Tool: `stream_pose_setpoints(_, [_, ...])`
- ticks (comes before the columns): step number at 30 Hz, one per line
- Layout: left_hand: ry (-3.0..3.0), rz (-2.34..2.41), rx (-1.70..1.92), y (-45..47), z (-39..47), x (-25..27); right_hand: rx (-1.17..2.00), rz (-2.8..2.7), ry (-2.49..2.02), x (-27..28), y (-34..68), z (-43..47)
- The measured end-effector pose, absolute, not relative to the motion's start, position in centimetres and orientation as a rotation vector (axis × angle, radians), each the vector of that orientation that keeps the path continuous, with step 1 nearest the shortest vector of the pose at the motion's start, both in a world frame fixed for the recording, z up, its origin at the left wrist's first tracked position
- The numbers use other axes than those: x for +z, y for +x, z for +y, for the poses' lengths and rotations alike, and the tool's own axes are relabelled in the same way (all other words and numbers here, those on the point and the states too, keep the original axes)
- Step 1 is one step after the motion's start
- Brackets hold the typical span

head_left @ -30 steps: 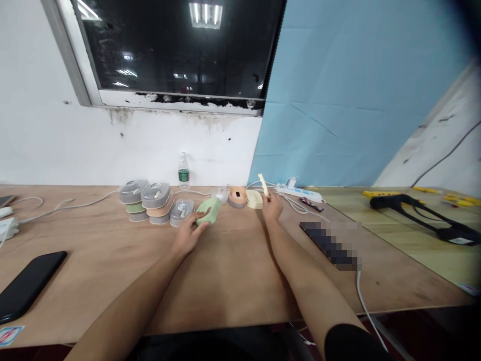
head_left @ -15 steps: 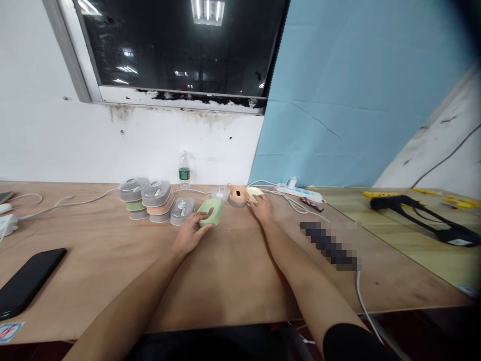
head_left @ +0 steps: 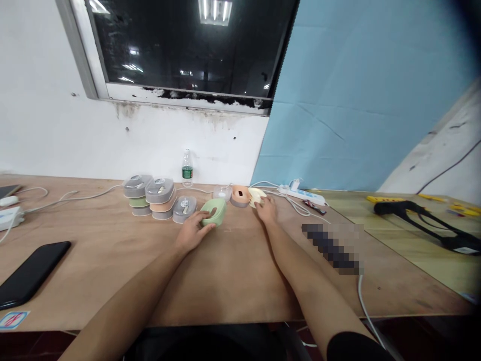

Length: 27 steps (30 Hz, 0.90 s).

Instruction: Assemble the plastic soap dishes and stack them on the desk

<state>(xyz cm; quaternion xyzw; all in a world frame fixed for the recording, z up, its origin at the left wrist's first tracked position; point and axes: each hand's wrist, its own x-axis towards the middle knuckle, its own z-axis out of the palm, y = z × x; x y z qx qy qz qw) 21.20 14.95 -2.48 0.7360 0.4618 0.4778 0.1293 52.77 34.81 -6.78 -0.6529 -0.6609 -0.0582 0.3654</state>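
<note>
My left hand (head_left: 192, 231) grips the near left side of a light green plastic container (head_left: 218, 209) with an elongated opening, tilted just above or on the table. My right hand (head_left: 267, 208) has its fingers on a cream plastic container (head_left: 255, 193), partly hidden behind them. Between the two, farther back, sits an orange-and-grey container (head_left: 240, 199) with a small dark opening. A clear lid-like piece (head_left: 222, 193) lies left of it. Left of the green container is a grey box with a clear lid (head_left: 184, 206).
Two stacks of similar boxes, one at the left (head_left: 137, 188) and one beside it (head_left: 161, 194), stand near the wall. Behind are a water bottle (head_left: 187, 170) and a power strip (head_left: 302, 193) with cables. A black phone (head_left: 33, 271) lies at left, a black frame-like object (head_left: 424, 220) at right.
The view has shifted slightly, so most things appear a little farther right. My left hand still has the green container, and my right hand remains at the cream one, which shows more.
</note>
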Motion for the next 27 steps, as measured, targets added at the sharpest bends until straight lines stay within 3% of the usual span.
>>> stream_pose_setpoints(15, [2.149, 1.369, 1.38, 21.3, 15.1, -2.6, -0.231, -1.638, -1.72, -5.0, 51.5, 32.3])
stream_pose_setpoints(20, [2.163, 1.411, 1.424, 21.1, 15.3, -2.8, -0.35, -1.765, -1.198, -3.9, 49.2, 30.7])
stream_pose_setpoints(27, [2.195, 1.501, 1.503, 21.1, 15.2, -2.7, -0.145, -2.195, -0.572, -3.2, 42.2, 24.7])
